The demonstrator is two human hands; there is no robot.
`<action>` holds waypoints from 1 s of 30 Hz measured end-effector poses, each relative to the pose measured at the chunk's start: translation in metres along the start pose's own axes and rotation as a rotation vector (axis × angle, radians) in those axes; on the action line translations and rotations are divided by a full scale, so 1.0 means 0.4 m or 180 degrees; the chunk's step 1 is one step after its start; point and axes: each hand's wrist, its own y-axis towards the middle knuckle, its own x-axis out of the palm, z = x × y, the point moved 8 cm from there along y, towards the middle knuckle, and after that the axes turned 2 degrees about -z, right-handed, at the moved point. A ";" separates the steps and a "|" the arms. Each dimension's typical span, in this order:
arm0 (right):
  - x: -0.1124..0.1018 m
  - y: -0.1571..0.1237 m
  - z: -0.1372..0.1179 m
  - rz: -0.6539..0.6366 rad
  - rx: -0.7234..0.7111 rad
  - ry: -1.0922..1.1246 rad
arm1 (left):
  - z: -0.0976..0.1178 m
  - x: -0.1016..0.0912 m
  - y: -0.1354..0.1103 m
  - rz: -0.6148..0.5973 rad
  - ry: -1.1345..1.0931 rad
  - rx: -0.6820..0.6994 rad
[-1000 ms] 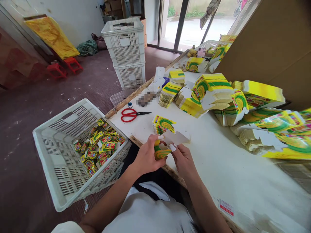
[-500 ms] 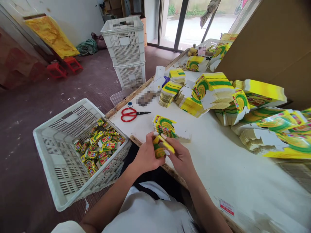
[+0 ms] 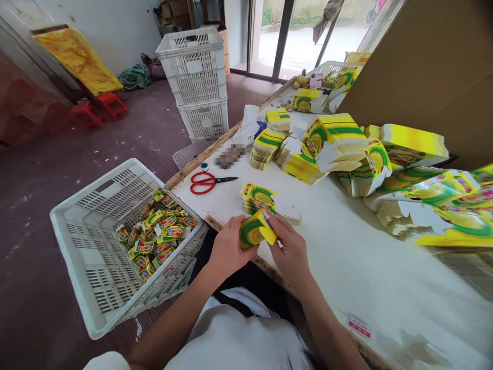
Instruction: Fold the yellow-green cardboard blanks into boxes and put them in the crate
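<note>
Head view: one small box (image 3: 257, 232), yellow and green, is held over the near edge of the table (image 3: 346, 257). The left hand (image 3: 227, 252) grips its swirl-printed end and the right hand (image 3: 290, 252) pinches its yellow side. Farther in on the table lie one stack of flat cartons (image 3: 259, 198) and one pair of red scissors (image 3: 208, 181). One white crate (image 3: 69, 257) stands left of the table, and three stacked crates (image 3: 198, 82) stand beyond it. A second ago the box's white flaps stood open; now they are folded shut.
</note>
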 end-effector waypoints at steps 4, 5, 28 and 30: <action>0.014 -0.005 -0.030 -0.0433 -0.0459 -0.0314 | -0.003 -0.021 0.005 -0.0094 -0.0057 0.0057; 0.015 -0.007 -0.032 -0.0465 -0.0508 -0.0344 | -0.005 -0.024 0.007 -0.0143 -0.0029 0.0044; -0.024 -0.001 -0.002 0.0072 -0.0237 -0.0346 | -0.105 0.009 0.015 0.0045 -0.3053 -0.1602; -0.012 0.003 -0.002 -0.0139 -0.0275 -0.0330 | -0.106 0.000 0.015 0.0235 -0.3218 -0.1631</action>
